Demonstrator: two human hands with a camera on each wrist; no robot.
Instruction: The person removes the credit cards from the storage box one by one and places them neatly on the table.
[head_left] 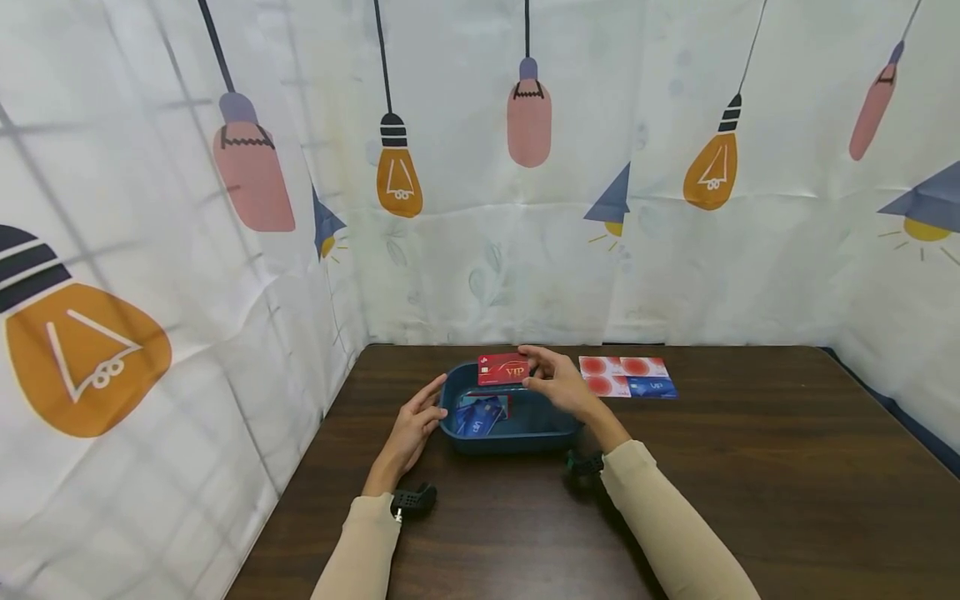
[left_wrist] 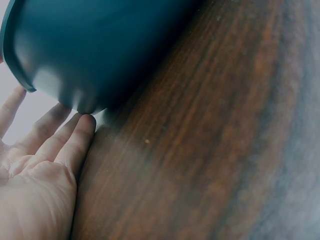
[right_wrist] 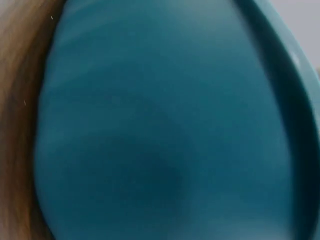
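Note:
A teal basin [head_left: 517, 445] stands on the dark table. My left hand [head_left: 411, 427] has its fingers extended against the basin's left side; in the left wrist view the fingertips [left_wrist: 87, 122] meet the outer wall [left_wrist: 110, 55] low down. Over the back of the basin, my right hand [head_left: 564, 385] pinches a red VIP card [head_left: 501, 370] by its right end, its printed face toward me. Inside the basin lie blue VIP cards [head_left: 480, 417], overlapping a reddish card partly hidden beneath them. The basin wall [right_wrist: 165, 115] fills the right wrist view, with the hand out of sight there.
Right of the basin lies a block of cards: three white ones with red circles [head_left: 636, 367] and a blue VIP card [head_left: 651, 387] at the front right corner. Printed curtains [head_left: 480, 275] hang behind and at both sides of the wooden table [head_left: 765, 467].

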